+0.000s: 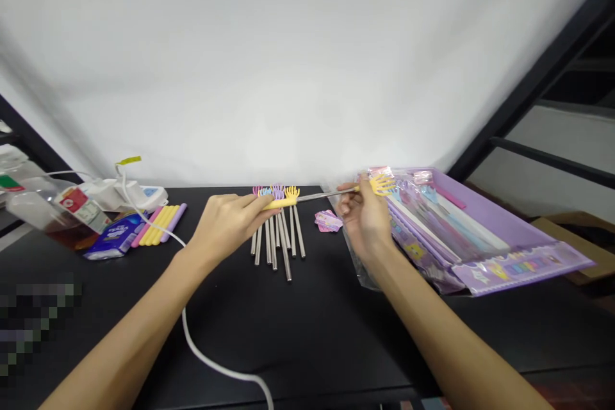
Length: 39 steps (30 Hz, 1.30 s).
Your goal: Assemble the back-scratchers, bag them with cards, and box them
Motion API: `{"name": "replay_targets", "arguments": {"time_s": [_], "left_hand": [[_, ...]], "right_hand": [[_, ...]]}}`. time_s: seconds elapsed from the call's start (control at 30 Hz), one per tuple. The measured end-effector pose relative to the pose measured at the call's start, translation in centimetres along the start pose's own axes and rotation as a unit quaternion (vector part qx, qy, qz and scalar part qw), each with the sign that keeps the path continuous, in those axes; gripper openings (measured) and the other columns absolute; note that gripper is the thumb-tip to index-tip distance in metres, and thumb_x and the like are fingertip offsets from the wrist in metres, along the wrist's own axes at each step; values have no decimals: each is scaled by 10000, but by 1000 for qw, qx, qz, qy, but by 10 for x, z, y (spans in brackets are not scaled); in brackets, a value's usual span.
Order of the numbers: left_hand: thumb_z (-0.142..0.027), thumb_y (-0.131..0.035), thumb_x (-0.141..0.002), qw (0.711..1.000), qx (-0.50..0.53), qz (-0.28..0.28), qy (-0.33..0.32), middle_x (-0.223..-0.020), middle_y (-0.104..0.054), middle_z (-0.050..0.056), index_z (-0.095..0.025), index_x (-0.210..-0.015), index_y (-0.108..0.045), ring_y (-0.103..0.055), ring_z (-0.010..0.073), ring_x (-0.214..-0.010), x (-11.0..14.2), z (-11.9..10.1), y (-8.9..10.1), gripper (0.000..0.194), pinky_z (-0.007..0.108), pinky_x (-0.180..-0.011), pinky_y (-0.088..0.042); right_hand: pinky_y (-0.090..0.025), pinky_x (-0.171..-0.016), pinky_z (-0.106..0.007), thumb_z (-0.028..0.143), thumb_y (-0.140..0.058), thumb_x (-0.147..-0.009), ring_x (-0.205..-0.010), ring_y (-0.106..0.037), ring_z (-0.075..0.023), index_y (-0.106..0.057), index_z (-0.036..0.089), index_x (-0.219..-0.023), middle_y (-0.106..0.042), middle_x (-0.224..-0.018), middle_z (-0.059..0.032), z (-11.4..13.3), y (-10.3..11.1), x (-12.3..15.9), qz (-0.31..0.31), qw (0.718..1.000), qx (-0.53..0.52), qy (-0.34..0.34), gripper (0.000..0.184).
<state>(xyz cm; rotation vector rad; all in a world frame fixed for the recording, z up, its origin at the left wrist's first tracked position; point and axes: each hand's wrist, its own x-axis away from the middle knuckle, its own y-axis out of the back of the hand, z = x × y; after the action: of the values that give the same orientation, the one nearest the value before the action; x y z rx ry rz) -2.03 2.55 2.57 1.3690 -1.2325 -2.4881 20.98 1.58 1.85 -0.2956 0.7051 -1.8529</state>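
Observation:
A yellow back scratcher with a metal rod stretches between my hands above the table. My left hand is closed round its yellow handle; my right hand grips the other end, just below the yellow claw head. Beneath and behind them, several metal rods with pink, blue, purple and yellow claw heads lie side by side on the black table. Several loose handles in pink, yellow and purple rest left of my left hand. A small pink-purple label piece lies between the rods and my right hand.
At right, a purple display box in clear plastic holds several packed scratchers. On the left are a bottle of dark liquid, a blue packet and a power strip. A white cable crosses the table.

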Motion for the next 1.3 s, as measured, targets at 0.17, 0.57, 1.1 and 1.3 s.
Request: {"name": "replay_targets", "arguments": {"time_s": [0.17,0.57,1.1,1.3], "left_hand": [[-380,-456,-1043,1000,9,7,-10,-634,-680,13,-167,-899,-706,-574,141,-514,6,14,1,359,282,-524,-312],[-417,-375,-1060,992,52,117,16,-708,-722,24,-192,-1011,-652,-635,167,-551,2,-11,8,360,285,-509,-263],[-376,-492,-1010,934,253,180,176,-627,-649,-22,-209,-1033,-697,-584,143,-528,5,-34,-9,265,256,-540,-368],[-382,-512,-1000,944,242,161,156,-622,-661,-21,-208,-1021,-704,-603,145,-526,6,-36,-11,259,252,-529,-376]], "right_hand": [[-365,-426,-169,350,-931,-612,-503,-484,-37,-625,161,-677,-595,-657,49,8,7,-7,-21,999,-24,15,366],[-451,-499,-181,382,-855,-734,-539,-576,-76,-729,159,-810,-654,-644,7,-3,1,14,194,975,75,-77,267],[-528,-711,-321,245,-724,-753,-860,-745,-274,-754,165,-1087,-803,-900,-93,51,75,-43,90,644,759,21,344],[-541,-768,-317,118,-656,-716,-911,-760,-284,-777,164,-1052,-807,-893,-100,46,72,-43,83,623,777,26,360]]}}
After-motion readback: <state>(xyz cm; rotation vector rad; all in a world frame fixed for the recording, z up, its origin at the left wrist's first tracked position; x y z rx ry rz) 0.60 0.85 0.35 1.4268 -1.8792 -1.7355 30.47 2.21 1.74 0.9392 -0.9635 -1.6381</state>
